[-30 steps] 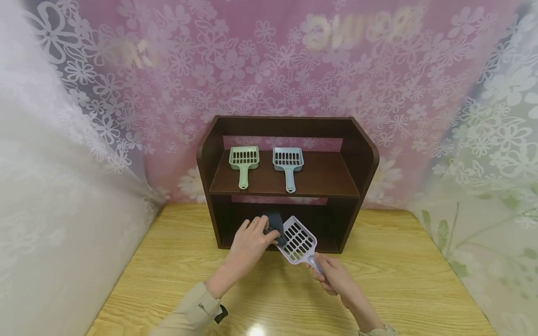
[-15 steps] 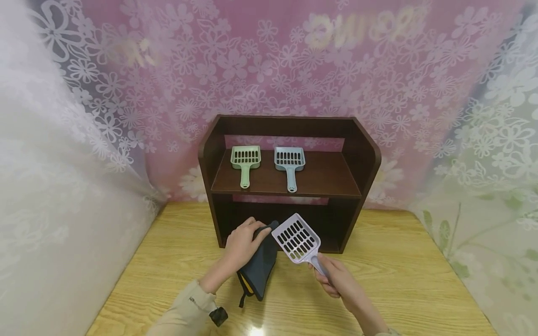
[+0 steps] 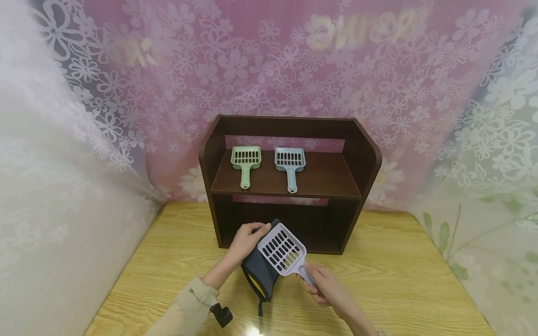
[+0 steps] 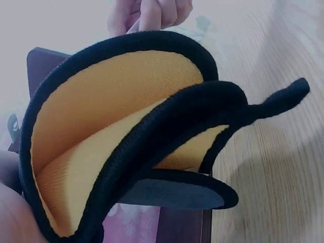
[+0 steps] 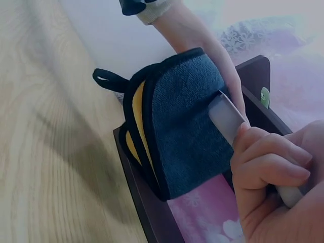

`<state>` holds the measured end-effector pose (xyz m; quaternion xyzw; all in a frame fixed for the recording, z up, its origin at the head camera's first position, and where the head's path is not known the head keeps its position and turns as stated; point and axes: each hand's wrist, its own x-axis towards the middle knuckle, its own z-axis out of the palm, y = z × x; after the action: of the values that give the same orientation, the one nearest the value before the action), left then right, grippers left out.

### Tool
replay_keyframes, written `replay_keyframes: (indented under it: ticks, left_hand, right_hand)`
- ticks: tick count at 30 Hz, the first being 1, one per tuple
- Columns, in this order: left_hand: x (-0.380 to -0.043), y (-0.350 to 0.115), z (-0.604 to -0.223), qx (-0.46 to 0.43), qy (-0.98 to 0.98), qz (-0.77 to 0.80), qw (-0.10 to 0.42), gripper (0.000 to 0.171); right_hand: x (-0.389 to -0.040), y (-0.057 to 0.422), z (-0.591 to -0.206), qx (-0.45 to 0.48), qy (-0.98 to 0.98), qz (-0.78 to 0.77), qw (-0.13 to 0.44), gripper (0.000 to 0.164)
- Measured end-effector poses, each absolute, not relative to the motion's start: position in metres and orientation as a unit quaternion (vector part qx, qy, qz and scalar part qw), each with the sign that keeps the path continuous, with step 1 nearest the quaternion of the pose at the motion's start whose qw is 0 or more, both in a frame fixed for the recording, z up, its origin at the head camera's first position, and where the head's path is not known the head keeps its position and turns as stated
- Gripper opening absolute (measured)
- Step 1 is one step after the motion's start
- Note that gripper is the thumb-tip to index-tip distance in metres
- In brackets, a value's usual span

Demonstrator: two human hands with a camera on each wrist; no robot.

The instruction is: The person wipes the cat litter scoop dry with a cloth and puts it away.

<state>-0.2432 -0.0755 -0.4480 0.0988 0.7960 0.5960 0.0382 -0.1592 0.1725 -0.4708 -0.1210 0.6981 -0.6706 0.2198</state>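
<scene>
My left hand (image 3: 244, 243) grips a folded cleaning cloth (image 3: 259, 269) by its upper edge, thumb on top. The cloth is dark blue-grey outside and yellow inside, with black edging and a small hanging loop. In the left wrist view the yellow folds of the cloth (image 4: 116, 96) fan apart. My right hand (image 3: 325, 285) grips the handle of a lavender slotted litter scoop (image 3: 299, 268), which slants up to the left. The scoop head overlaps the cloth in the head view. From the right wrist, the scoop's edge (image 5: 226, 117) shows right against the cloth's dark face (image 5: 187, 131).
Behind the hands stands a dark brown two-tier shelf (image 3: 328, 175) on the wood-grain table (image 3: 391, 261). On its upper board lie a green litter scoop (image 3: 245, 166) and a blue litter scoop (image 3: 291, 169), handles forward. A floral curtain (image 3: 269, 60) hangs behind and at the sides.
The cloth has come down from the scoop's far left edge and now hangs partly beneath the scoop, its yellow lining showing. The scoop has shifted slightly left and down over the last half second.
</scene>
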Motion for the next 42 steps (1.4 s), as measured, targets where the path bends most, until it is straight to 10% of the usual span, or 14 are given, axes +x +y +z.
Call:
replay_keyframes:
  ticks: [26,42]
  left_hand:
    - [-0.253,-0.091,-0.443,0.151,0.788,0.59,0.093,0.035]
    - [-0.268,-0.071,-0.424,0.394,0.814,0.405,0.135,0.025]
  right_hand:
    - [-0.165,0.188,-0.469,-0.173,0.716,-0.63,0.247,0.047]
    - [-0.18,0.184,-0.456,-0.227,0.733,-0.567,0.3,0.049]
